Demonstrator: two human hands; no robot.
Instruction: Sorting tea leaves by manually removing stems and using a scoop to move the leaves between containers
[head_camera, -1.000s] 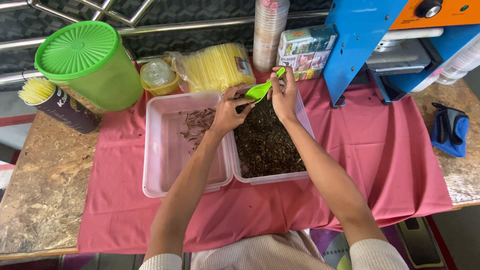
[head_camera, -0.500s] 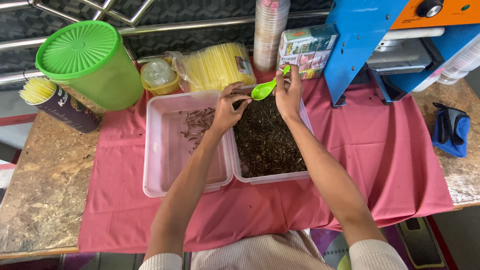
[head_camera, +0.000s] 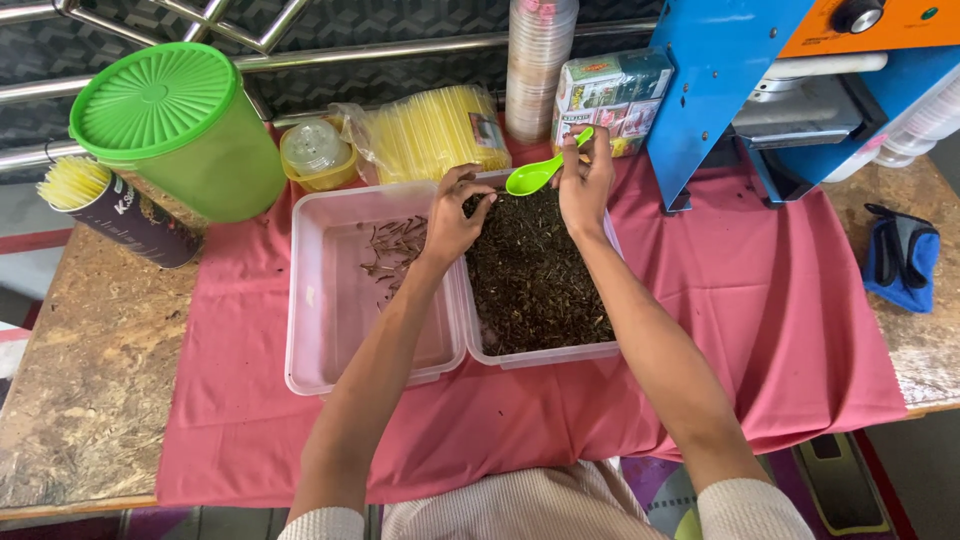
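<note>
Right hand (head_camera: 585, 180) pinches the handle end of green plastic spoon (head_camera: 540, 172), above far edge of tray of dark dried leaves (head_camera: 535, 275). Spoon judged light, stiff, smooth; best held by handle. Long axis approx. left-right, bowl pointing left. Left hand (head_camera: 455, 215) half-curled, fingertips on leaves, grasp unclear. Adjacent tray (head_camera: 350, 300) holds few stems; pink cloth (head_camera: 760, 320) covers counter (head_camera: 90, 380).

Green spoon (head_camera: 535, 176) slightly higher, leftward

Drink stall counter: cup-sealing machine (head_camera: 800, 90); stacked plastic cups (head_camera: 540, 60); bundled straws (head_camera: 430, 130)
</note>
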